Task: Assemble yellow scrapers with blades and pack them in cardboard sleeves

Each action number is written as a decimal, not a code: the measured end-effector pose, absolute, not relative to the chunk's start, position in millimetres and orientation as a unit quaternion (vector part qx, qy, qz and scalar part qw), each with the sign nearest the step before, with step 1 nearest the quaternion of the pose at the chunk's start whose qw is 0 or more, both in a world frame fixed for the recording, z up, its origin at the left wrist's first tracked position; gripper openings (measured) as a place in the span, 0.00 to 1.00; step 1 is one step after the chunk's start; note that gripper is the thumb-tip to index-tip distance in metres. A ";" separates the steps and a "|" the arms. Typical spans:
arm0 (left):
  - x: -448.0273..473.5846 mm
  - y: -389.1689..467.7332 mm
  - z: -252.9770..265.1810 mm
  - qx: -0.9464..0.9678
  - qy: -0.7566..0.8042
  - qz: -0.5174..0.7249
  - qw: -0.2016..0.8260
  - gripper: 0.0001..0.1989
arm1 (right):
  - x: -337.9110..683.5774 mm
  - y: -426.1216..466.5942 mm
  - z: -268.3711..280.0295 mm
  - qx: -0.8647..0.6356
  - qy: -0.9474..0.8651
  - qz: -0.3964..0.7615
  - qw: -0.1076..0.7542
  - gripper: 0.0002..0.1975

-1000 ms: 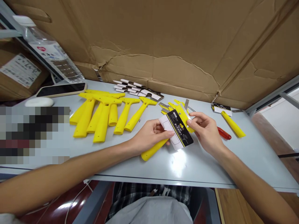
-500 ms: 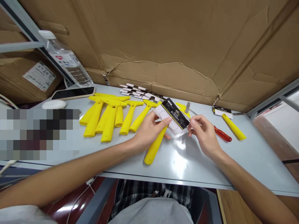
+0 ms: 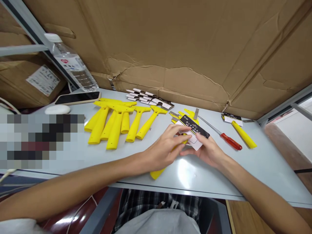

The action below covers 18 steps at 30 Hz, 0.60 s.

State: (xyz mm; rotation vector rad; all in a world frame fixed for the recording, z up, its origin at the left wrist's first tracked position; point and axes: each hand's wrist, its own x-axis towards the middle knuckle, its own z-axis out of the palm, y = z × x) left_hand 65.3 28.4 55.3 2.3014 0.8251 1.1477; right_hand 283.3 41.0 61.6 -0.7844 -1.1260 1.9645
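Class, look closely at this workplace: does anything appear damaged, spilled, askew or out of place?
Yes. The cardboard behind the table looks damaged: it is creased, with what seems a ragged tear at lower left. The stacked cards look askew, fanned unevenly rather than squared up. I see no spill.

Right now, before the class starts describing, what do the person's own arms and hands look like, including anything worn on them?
The left hand and right hand are ungloved, with no ring or watch visible. Both forearms are bare and cable-free, without visible markings. A light grey sleeve shows high on the left arm; no right sleeve is in view.
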 end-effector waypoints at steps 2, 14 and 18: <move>65.5 30.1 53.0 0.795 0.345 0.454 0.206 0.11 | 281.1 43.6 59.3 -0.344 -0.427 0.745 0.379 0.26; 70.4 32.1 51.6 0.587 0.454 0.314 0.592 0.21 | 303.0 71.3 68.5 -0.460 -0.424 0.643 0.442 0.32; 71.6 31.1 47.3 0.589 0.447 0.331 0.586 0.22 | 305.6 76.0 70.0 -0.479 -0.408 0.628 0.458 0.30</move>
